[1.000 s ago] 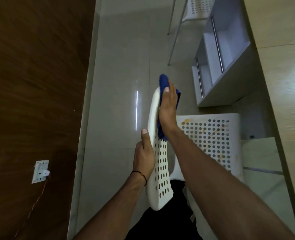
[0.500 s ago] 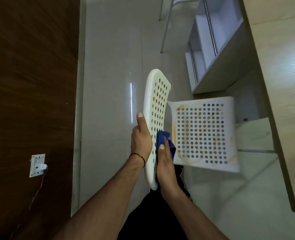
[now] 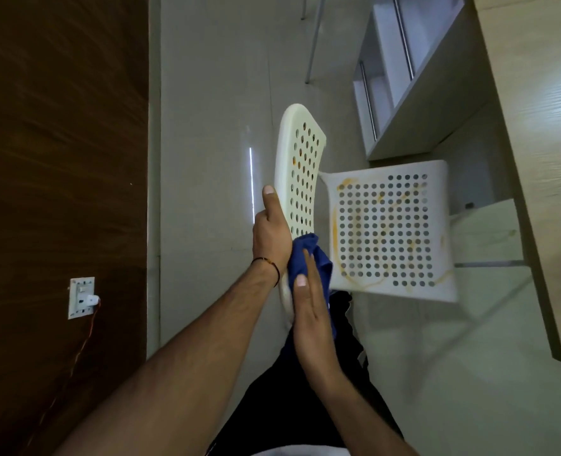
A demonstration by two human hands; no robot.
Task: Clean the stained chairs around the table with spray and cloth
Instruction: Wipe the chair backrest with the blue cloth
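while cloth [image 3: 308, 255] presses backrest [image 3: 300, 166], a shelf unit [image 3: 415, 103] stands near seat [image 3: 438, 205].

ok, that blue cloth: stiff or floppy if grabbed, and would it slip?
Likely floppy: the blue cloth bunches in folds under the right hand pressing it to the chair backrest. Probably light, since a flat hand alone pins it there. Looks like soft fabric, so it should not slide easily.

Chair backrest [image 3: 300, 166] and seat [image 3: 387, 230]: perforated white plastic, smooth. Cloth [image 3: 308, 258]: soft blue fabric. Floor [image 3: 206, 126]: glossy tile. Wall panel [image 3: 58, 143]: dark wood grain.
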